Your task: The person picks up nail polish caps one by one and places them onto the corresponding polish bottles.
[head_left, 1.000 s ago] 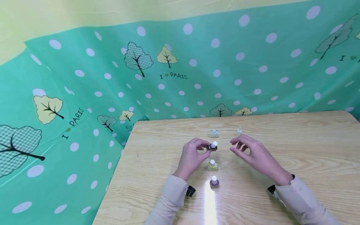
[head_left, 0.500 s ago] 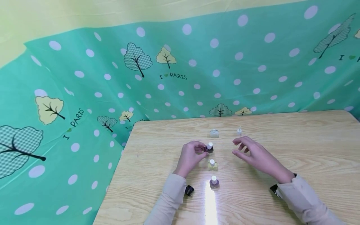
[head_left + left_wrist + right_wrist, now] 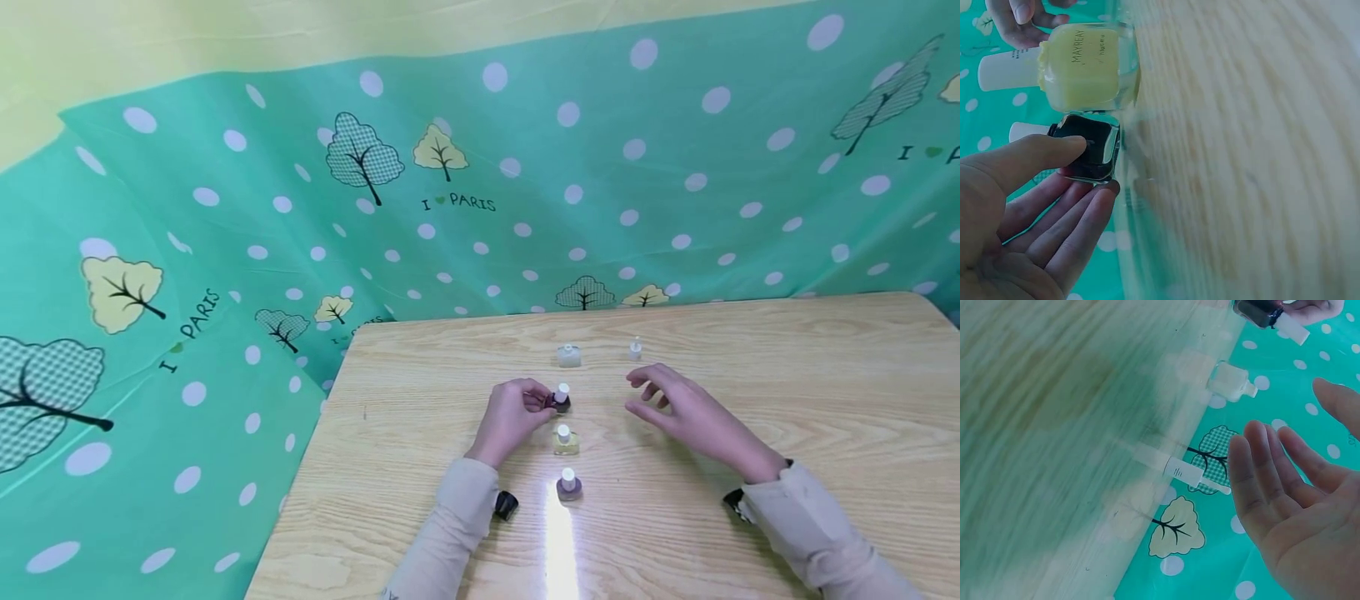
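Over there, the left hand (image 3: 512, 419) pinches the dark bottle (image 3: 561, 405), the clear bottle (image 3: 568, 358) beyond it, the yellow bottle (image 3: 566, 447) and purple bottle (image 3: 568, 490) nearer the person. Further right stands a white cap (image 3: 635, 351), then the right hand (image 3: 686, 412), relaxed and free above the table (image 3: 810, 367).

Reckoned from the centre of the head view, a pale wood-grained worktop (image 3: 787, 383) spreads from three round to eight o'clock, with a bright streak of light (image 3: 558, 546) on it at five. A green, white-dotted cloth (image 3: 675, 208) hangs behind it and past its nine-o'clock side, topped by a pale yellow band (image 3: 337, 33) at twelve. Printed there: a checked tree (image 3: 365, 150) at eleven, PARIS lettering (image 3: 472, 202) just short of twelve, a yellow tree (image 3: 120, 292) at nine.
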`<control>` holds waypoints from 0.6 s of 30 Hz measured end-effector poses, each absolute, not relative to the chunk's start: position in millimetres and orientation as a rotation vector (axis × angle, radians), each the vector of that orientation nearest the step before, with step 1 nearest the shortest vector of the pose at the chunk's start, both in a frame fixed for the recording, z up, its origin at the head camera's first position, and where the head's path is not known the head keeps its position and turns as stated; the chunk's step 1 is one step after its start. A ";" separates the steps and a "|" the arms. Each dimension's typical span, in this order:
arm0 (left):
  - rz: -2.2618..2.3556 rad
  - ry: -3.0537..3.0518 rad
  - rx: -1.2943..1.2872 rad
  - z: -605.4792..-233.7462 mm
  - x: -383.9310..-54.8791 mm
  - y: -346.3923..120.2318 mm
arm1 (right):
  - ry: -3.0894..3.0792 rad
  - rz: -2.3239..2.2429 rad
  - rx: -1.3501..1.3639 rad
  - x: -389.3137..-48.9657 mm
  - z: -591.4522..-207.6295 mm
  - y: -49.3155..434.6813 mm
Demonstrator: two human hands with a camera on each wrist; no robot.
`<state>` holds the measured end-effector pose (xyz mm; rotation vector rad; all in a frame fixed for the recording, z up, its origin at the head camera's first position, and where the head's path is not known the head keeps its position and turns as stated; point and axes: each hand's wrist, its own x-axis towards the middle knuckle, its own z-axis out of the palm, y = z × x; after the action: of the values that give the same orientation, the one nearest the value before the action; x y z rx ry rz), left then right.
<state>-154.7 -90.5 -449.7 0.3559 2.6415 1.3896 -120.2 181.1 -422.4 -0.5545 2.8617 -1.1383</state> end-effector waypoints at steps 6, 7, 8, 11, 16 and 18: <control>1.379 2.632 0.363 -453.4 -157.5 -89.4 | 2.877 -1.117 -0.567 -120.2 -422.8 182.8; 1.371 2.639 0.370 -453.4 -157.7 -89.5 | 2.879 -1.114 -0.568 -120.2 -422.6 183.0; 1.355 2.653 0.377 -453.5 -157.9 -89.6 | 2.878 -1.113 -0.567 -120.0 -422.5 183.1; 1.302 2.695 0.397 -453.9 -158.2 -90.0 | 2.873 -1.113 -0.562 -119.8 -422.3 183.4; 1.231 2.736 0.406 -455.0 -157.7 -90.8 | 2.873 -1.114 -0.563 -120.0 -423.7 184.4; 1.214 2.742 0.411 -454.8 -157.3 -91.1 | 2.874 -1.115 -0.565 -120.3 -424.5 185.1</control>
<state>-157.3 -91.1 -454.8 0.4108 2.7417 1.2142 -120.3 185.1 -424.5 -0.5645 2.8741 -1.1146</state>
